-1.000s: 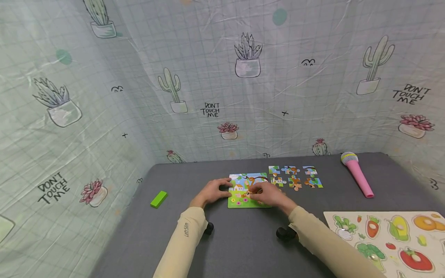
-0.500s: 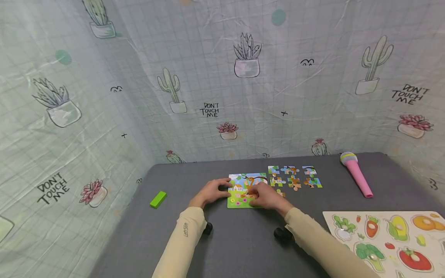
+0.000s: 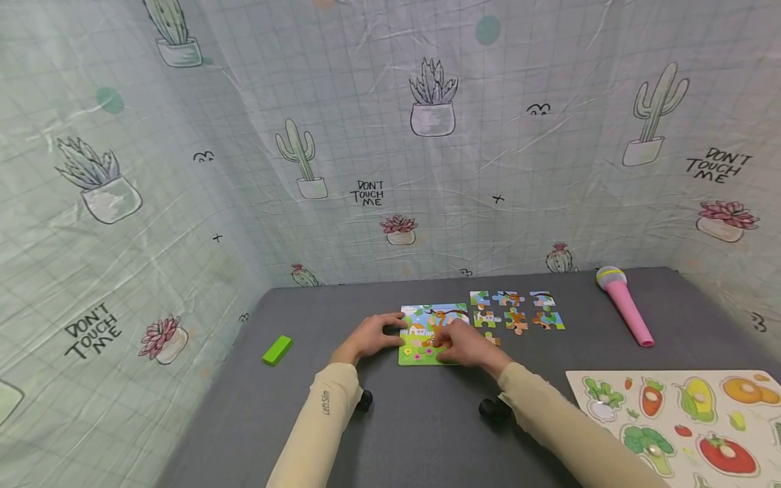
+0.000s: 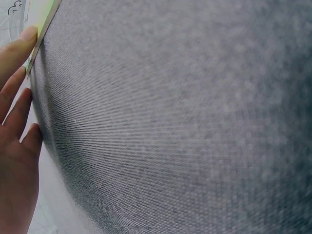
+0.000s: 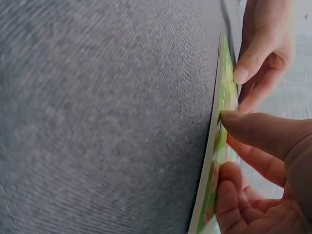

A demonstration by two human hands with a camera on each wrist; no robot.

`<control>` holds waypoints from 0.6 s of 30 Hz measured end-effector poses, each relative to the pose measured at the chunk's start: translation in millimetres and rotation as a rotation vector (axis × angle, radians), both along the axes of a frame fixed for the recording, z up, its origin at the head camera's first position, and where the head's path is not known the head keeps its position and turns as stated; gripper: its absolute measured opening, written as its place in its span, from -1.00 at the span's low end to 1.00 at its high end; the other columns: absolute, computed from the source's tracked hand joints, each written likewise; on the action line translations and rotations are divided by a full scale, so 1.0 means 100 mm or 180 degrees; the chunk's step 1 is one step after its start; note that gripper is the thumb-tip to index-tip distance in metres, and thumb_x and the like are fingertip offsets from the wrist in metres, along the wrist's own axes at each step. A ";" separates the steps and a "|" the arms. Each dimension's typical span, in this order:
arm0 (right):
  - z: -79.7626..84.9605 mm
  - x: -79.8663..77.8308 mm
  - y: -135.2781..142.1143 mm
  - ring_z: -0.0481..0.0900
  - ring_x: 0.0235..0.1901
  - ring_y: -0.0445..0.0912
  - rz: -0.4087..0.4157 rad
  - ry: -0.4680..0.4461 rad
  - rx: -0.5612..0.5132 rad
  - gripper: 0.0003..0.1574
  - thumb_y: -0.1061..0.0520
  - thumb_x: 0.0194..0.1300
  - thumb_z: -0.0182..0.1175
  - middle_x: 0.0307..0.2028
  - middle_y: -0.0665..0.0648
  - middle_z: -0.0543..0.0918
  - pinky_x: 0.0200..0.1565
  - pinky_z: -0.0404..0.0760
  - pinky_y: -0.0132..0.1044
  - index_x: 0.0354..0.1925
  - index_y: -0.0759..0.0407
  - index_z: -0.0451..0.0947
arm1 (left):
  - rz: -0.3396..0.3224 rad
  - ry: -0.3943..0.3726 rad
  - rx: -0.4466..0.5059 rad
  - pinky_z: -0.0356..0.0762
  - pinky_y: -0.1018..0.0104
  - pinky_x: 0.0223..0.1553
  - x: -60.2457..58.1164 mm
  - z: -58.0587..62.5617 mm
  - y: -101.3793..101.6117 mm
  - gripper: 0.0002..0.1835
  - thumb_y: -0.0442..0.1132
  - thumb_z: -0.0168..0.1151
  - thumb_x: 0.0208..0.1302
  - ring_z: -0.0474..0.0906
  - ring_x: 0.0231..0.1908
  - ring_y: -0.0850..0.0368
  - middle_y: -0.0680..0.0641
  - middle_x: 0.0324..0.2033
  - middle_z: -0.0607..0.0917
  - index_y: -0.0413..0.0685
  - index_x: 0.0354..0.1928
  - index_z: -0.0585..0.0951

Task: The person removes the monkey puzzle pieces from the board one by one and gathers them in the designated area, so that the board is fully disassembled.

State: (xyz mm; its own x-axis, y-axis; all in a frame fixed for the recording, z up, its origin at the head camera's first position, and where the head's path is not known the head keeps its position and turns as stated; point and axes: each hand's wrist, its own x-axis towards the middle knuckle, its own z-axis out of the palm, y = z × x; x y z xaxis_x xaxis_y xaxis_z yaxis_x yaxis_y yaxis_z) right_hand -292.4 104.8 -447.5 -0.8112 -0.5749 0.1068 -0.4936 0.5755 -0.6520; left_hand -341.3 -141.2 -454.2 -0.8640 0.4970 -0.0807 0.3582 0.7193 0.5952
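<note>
A square picture puzzle board (image 3: pixel 415 359), printed with a house, flowers and an animal, lies on the grey table. My left hand (image 3: pixel 371 335) rests its thumb and fingertips along the board's left edge, with the fingers loosely extended, as the left wrist view also shows. Over the lower right part of the board, my right hand (image 3: pixel 466 343) pinches at a puzzle piece low on the picture with thumb and index finger. In the right wrist view the thumb (image 5: pixel 243 124) meets the board's surface near its front edge, and the other fingers are curled. The hand hides most of that piece.
Loose puzzle pieces (image 3: pixel 515 319) lie in rows right of the board. A pink microphone (image 3: pixel 628 308) lies farther right, above a vegetable knob-puzzle board (image 3: pixel 671 413) at the front right. On the left is a green block (image 3: pixel 277 350). A patterned curtain (image 3: pixel 390 149) encloses the table.
My right hand has shifted slightly left and toward me on the board, uncovering more of the loose piece beside it. My left hand has stayed at the board's left edge.
</note>
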 end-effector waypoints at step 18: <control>-0.01 0.01 -0.08 0.45 -0.35 -0.03 0.0126 0.0309 0.0075 -0.71 0.34 0.12 0.33 -0.28 0.23 0.66 -0.30 0.42 -0.22 -0.12 0.39 0.68 | -0.0022 0.0032 -0.0012 0.20 -0.03 0.38 0.00 0.00 0.00 -0.59 -0.13 0.36 0.26 0.26 0.38 -0.04 -0.01 0.34 0.44 -0.05 0.13 0.65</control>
